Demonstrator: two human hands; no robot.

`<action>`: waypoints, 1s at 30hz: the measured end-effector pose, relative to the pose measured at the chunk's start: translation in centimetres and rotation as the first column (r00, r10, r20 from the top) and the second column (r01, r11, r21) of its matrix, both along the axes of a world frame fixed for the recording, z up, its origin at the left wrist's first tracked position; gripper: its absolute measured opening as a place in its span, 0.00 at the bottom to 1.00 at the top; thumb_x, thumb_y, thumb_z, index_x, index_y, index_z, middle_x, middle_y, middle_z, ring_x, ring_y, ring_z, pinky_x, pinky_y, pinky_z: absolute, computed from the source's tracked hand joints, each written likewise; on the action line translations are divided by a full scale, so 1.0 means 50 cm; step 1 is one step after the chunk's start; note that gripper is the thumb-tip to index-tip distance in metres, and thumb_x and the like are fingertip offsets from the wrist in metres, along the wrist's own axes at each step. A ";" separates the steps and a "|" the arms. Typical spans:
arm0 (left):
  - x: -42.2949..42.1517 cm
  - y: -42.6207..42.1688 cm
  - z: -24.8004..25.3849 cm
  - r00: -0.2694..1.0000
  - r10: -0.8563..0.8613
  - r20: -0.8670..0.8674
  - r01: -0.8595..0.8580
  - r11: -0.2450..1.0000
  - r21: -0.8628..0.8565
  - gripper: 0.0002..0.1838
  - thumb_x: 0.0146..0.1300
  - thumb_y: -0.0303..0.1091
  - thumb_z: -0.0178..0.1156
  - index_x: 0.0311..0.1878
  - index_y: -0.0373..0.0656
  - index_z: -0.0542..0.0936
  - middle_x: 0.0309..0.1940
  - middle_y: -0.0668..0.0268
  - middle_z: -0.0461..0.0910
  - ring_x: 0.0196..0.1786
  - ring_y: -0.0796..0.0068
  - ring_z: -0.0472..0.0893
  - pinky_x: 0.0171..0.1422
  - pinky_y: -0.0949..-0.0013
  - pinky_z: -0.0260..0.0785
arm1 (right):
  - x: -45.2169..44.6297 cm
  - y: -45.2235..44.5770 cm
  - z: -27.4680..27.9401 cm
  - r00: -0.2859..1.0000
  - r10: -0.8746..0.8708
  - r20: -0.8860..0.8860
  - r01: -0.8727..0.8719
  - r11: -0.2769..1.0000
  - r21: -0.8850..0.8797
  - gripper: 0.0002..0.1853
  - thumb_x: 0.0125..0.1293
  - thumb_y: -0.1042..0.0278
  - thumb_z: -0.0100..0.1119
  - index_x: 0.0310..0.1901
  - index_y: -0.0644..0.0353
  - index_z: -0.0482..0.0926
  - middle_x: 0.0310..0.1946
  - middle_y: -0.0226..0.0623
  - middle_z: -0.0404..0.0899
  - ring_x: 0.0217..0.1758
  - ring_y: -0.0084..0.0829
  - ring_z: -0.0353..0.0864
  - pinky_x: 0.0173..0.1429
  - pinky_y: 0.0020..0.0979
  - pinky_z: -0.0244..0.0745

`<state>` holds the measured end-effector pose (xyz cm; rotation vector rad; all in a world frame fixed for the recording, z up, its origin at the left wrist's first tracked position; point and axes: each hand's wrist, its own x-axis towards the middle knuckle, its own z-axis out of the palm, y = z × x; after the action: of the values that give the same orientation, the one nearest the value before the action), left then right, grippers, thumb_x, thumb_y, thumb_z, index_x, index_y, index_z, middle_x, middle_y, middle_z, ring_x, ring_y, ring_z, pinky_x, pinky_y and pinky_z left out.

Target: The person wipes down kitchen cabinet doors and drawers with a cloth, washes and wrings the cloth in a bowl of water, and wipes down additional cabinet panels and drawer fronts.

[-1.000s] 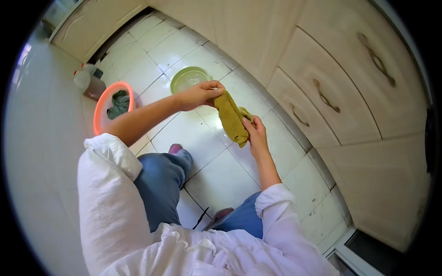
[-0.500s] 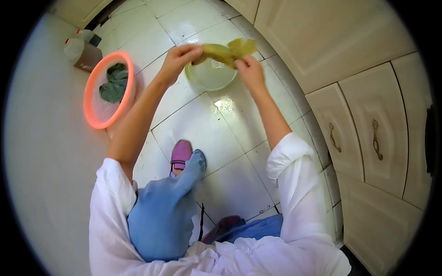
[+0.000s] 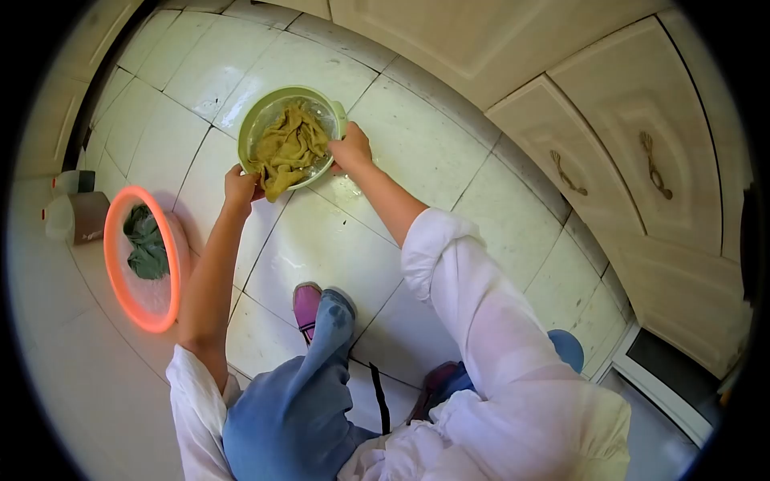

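A pale green basin (image 3: pixel 250 120) is on the tiled floor in front of me. A wet olive-yellow cloth (image 3: pixel 293 140) lies crumpled inside it, one end draped over the near rim. My left hand (image 3: pixel 242 189) is closed on the near left rim, beside the draped end; its fingertips are partly hidden. My right hand (image 3: pixel 351 151) grips the right side of the rim, just below the small side handle (image 3: pixel 339 109).
To the left stands an orange-rimmed tub (image 3: pixel 114 276) holding a dark green cloth (image 3: pixel 146 244). Two jugs, one with brown liquid (image 3: pixel 87 218), stand behind it. Cabinets (image 3: pixel 593 160) line the right. My shoe (image 3: pixel 305 305) is near the middle.
The yellow cloth, earlier stretched between both hands above the basin, is now in it. My hands have moved down to the rim. The view has turned, shifting the basin left.
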<state>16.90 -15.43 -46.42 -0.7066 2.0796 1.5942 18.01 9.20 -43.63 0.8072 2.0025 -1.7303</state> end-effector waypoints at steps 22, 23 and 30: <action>0.230 0.400 0.049 0.828 -0.527 -0.191 0.556 0.817 0.154 0.25 0.57 0.22 0.51 0.62 0.35 0.68 0.26 0.58 0.81 0.21 0.75 0.79 0.25 0.72 0.72 | 0.458 0.316 0.001 0.834 -0.548 -0.059 0.551 0.826 0.115 0.19 0.57 0.76 0.57 0.51 0.63 0.68 0.42 0.40 0.76 0.34 0.30 0.81 0.30 0.29 0.79; 0.230 0.399 0.051 0.828 -0.528 -0.189 0.556 0.817 0.154 0.25 0.57 0.22 0.51 0.62 0.35 0.68 0.26 0.58 0.81 0.21 0.75 0.79 0.25 0.72 0.72 | 0.466 0.317 -0.010 0.838 -0.545 -0.030 0.544 0.832 0.108 0.19 0.57 0.77 0.57 0.51 0.63 0.68 0.41 0.39 0.76 0.33 0.29 0.80 0.29 0.28 0.77; 0.215 0.417 0.035 0.673 -0.704 -0.227 0.705 0.704 -0.090 0.25 0.56 0.25 0.54 0.59 0.37 0.69 0.34 0.53 0.81 0.29 0.66 0.81 0.34 0.66 0.74 | 0.457 0.320 0.044 0.886 0.028 -0.463 0.414 0.401 0.817 0.25 0.52 0.78 0.61 0.54 0.62 0.69 0.50 0.43 0.74 0.54 0.40 0.74 0.55 0.39 0.71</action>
<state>27.64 5.41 -44.67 0.3321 2.1186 1.2500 40.88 25.17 -41.43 1.0649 3.3479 -0.7366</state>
